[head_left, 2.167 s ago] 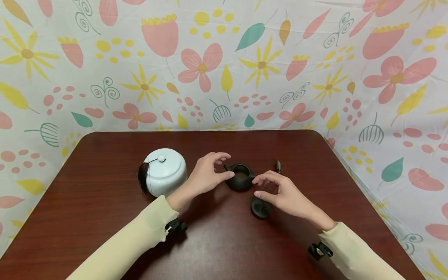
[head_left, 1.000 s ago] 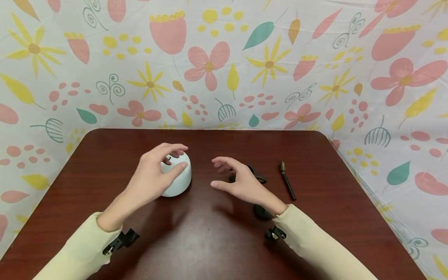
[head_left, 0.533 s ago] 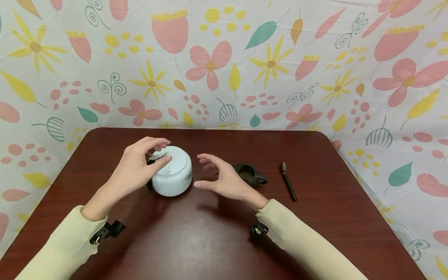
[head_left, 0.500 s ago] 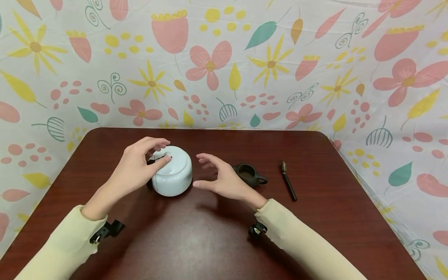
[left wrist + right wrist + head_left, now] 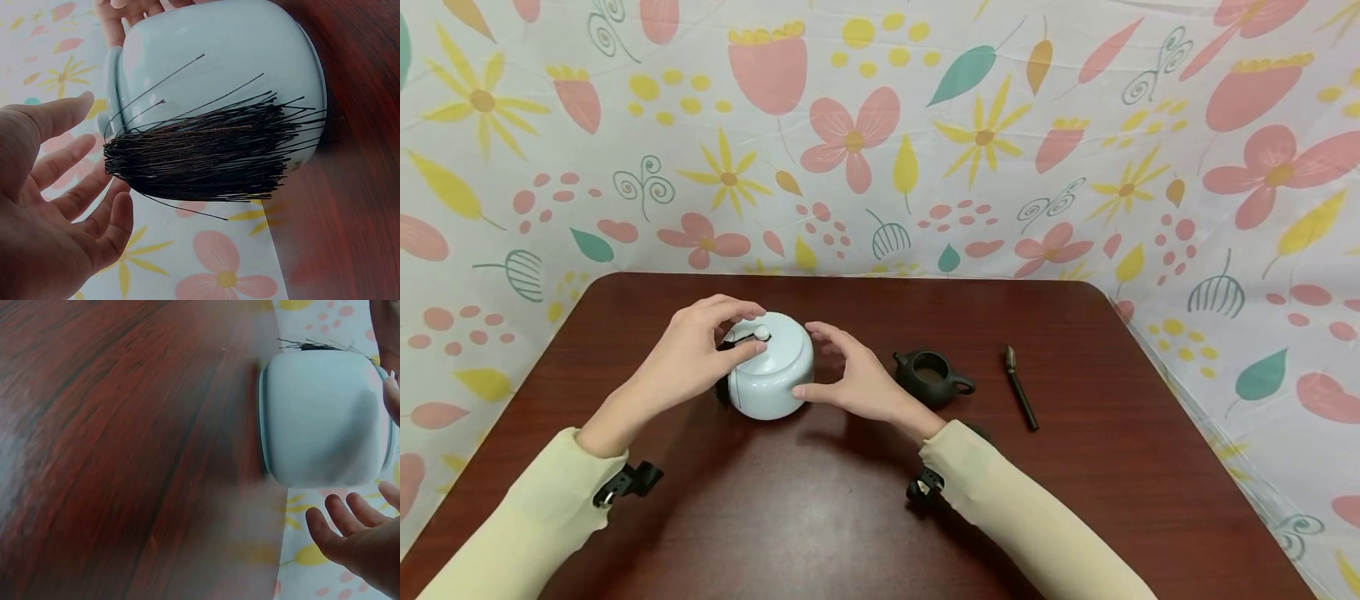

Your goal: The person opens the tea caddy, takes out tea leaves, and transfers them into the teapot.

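Observation:
A white lidded jar [image 5: 771,392] with a small knob on its lid [image 5: 788,337] stands on the table. Its black tassel [image 5: 200,150] hangs down the side in the left wrist view. My left hand [image 5: 692,350] hovers at the lid's left, fingers loosely bent and spread around the knob; the left wrist view shows them holding nothing. By the jar's right side is my right hand [image 5: 861,379], thumb and fingers parted. In the right wrist view its fingers [image 5: 344,515] look apart from the jar wall.
Right of my right hand sits a dark, lidless teapot [image 5: 917,385]. Its round dark lid [image 5: 979,431] is mostly hidden behind my right sleeve. A slim dark stick with a brownish tip [image 5: 1021,392] lies farther right. A floral cloth [image 5: 880,192] hangs behind the table [image 5: 820,517].
Both hands have left the teapot and moved left to the jar. In the last half second the right hand has come closer to the jar's right side, while the left has hardly moved.

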A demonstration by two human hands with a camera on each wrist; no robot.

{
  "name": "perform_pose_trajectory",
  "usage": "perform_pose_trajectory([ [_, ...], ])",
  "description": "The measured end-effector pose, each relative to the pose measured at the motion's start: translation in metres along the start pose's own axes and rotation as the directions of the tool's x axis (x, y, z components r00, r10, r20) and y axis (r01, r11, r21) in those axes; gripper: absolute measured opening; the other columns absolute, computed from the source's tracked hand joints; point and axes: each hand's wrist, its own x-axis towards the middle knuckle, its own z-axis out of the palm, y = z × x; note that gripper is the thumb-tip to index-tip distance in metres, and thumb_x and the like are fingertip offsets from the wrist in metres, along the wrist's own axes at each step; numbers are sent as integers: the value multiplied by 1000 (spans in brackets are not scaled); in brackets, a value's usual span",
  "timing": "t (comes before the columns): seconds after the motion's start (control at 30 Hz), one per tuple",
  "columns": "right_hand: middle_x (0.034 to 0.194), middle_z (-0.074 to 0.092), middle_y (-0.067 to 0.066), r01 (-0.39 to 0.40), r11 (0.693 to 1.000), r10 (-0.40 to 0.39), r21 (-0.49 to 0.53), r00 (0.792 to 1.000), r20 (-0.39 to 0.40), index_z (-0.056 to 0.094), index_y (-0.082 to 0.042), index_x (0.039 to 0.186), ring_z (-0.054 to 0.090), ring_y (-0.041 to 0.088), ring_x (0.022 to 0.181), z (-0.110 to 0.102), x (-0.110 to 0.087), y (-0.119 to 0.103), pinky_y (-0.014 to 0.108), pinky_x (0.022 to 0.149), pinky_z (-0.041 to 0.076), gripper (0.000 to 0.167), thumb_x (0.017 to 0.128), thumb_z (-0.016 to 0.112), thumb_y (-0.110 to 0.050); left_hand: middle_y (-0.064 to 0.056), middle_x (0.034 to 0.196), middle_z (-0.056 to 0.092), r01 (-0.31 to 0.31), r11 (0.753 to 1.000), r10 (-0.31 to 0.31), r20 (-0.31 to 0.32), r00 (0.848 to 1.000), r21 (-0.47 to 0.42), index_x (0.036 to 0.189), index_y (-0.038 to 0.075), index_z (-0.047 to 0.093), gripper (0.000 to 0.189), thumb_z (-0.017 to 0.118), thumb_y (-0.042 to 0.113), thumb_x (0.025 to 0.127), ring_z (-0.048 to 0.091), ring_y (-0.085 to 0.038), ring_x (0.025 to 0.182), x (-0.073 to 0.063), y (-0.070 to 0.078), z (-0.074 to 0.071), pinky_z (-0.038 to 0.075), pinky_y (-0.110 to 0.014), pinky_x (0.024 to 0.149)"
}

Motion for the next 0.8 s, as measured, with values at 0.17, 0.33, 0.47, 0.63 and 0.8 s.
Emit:
perform_pose_trajectory([
  [0.17,149,54,-2,20,999,-20,36,1000,6,43,-17,159,57,20,129,5,4,0,50,105,49,89,85,91,-25,-3,112,71,-18,1000,18,14,1000,6,120,8,76,33,86,10,89,60,-23,93,2,-4,1,50,-42,76],
  [0.33,150,53,-2,16,1000,-16,17,1000,7,41,-17,160,55,19,131,7,7,0,49,107,47,90,86,91,-26,-3,112,72,-24,1000,24,35,999,-8,121,8,77,33,86,9,89,61,-23,96,4,-6,1,48,-42,77],
  [0.47,152,51,-3,13,1000,-13,-4,1000,13,38,-15,162,53,16,132,9,9,0,45,108,46,95,85,91,-28,-3,110,72,-25,1000,26,46,999,-19,120,8,78,32,85,8,89,62,-23,97,6,-6,1,48,-42,79],
  [0.63,150,51,-2,9,1000,-8,-17,1000,9,38,-15,163,52,14,130,10,12,0,45,109,45,99,83,93,-32,-2,108,73,-26,999,28,57,998,-37,118,8,79,29,86,8,89,62,-22,97,8,-8,2,50,-47,81],
  [0.8,147,53,-3,3,1000,-3,-26,1000,5,40,-19,162,53,12,127,12,15,1,44,107,46,98,82,93,-33,-2,105,73,-27,999,30,65,997,-46,115,8,80,26,86,8,89,62,-21,95,10,-11,3,50,-45,81],
])
